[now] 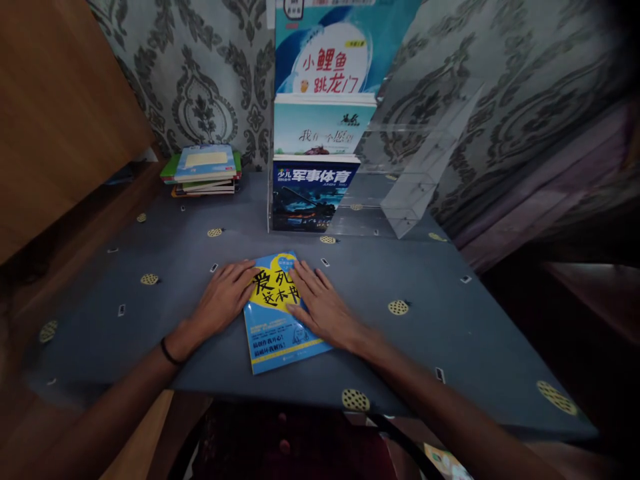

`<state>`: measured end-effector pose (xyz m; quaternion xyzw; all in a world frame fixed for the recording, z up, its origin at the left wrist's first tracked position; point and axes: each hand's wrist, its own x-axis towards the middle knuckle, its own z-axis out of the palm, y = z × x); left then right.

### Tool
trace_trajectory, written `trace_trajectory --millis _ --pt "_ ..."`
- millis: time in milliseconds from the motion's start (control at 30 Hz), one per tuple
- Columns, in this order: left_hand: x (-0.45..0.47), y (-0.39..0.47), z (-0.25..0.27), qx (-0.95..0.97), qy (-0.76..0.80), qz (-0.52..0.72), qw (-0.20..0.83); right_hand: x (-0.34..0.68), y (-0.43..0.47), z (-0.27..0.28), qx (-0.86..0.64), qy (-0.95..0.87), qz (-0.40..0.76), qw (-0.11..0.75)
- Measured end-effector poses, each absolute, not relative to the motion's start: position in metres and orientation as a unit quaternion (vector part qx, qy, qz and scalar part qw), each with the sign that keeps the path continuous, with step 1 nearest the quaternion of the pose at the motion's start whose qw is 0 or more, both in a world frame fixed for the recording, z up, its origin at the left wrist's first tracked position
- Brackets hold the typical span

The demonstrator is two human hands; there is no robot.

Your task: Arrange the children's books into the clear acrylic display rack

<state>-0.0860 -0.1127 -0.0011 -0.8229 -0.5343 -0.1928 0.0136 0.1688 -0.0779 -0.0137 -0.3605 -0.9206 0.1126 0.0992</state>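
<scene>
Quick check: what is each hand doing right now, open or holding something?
Left hand: open, flat, at the blue book's left edge.
Right hand: open, flat on the book's cover.

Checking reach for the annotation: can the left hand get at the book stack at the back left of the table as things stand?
Probably yes. The left hand lies flat at the left edge of the blue book, holding nothing. Only bare grey table lies between it and the book stack, so the way looks free, though it needs a forward stretch.
</scene>
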Motion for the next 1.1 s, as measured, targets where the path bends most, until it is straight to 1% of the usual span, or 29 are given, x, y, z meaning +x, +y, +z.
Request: trace_trajectory --millis 200,333,400,567,667,800,867,1000,1100 --pt "-0.088 -0.112 -0.001 -0.823 -0.536 -0.188 -0.003 0.189 -0.115 -0.014 -0.352 -0.926 0.092 0.106" --pt "-0.084 -0.116 -0.003 -0.816 -0.547 -0.187 0.002 0.192 -0.125 -0.014 -0.347 -0.928 0.085 0.104" --pt "-0.075 -0.125 -0.003 -0.822 -0.541 -0.178 0.002 0.192 -0.125 -0.016 -0.349 -0.927 0.084 0.105" --pt "-0.048 -0.162 0.0 -0.872 -0.462 -0.157 -0.035 0.192 -0.123 -0.023 -0.352 -0.924 0.086 0.122" --pt "-0.045 -0.175 -0.002 -0.865 -0.475 -0.159 -0.046 0.193 -0.123 -0.022 -0.35 -0.924 0.096 0.122" --pt "-0.057 -0.178 -0.016 -0.776 -0.599 -0.196 -0.028 0.195 -0.123 -0.017 -0.367 -0.913 0.126 0.127" --pt "-0.063 -0.176 -0.023 -0.745 -0.628 -0.22 -0.039 0.195 -0.123 -0.015 -0.375 -0.906 0.145 0.133" --pt "-0.068 -0.172 -0.028 -0.721 -0.618 -0.293 -0.11 0.196 -0.123 -0.015 -0.379 -0.896 0.185 0.137" --pt "-0.066 -0.168 -0.027 -0.671 -0.604 -0.38 -0.202 0.197 -0.123 -0.019 -0.382 -0.891 0.203 0.141"
